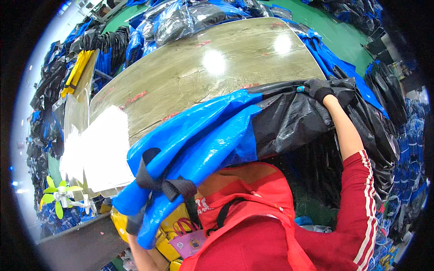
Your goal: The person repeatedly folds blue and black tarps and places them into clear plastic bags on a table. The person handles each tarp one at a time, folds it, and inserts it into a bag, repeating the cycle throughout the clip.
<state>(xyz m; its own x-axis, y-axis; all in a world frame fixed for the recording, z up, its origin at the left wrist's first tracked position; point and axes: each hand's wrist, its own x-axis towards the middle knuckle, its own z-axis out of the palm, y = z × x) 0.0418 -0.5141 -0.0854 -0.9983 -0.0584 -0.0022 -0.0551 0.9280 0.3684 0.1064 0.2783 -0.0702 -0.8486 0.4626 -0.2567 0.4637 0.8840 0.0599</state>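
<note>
A large bag [199, 128] of shiny woven plastic, blue on the left and black on the right, lies slantwise over the near edge of the table [181, 81]. Black webbing straps [178, 187] cross its lower left end. My right hand [318, 89], in a dark knit glove, is closed on the upper edge of the black part. A small light blue spot shows at its fingertips, too small to name. At the lower left, my left hand [134, 226] is at the hanging blue end, its fingers hidden by the bag.
White sheets [106, 151] lie on the table's left side. A small fan [61, 197] with green blades stands at the far left. Yellow bags and a pink bag [189, 241] sit below the table edge. Piles of black and blue bags [181, 22] surround the table.
</note>
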